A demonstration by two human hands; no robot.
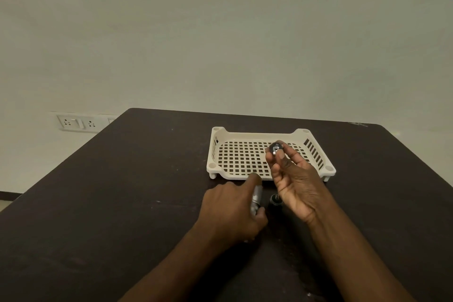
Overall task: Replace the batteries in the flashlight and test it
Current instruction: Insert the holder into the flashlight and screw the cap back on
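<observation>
The scene is dimly and evenly lit, with a muted greenish cast over the wall [220, 32]. No single light source is seen. Only soft, faint shadows are cast beneath the fingers [272, 174] onto the dark worktop [122, 203], where detail is largely lost. No glare is seen. Just beyond the fingers, the cream tray [245, 133] is rendered brightest. Slight softness is noted throughout, and the worktop edges are bowed by wide-angle distortion.

Head-worn camera looks forward and down, close over the table [122, 203].
</observation>
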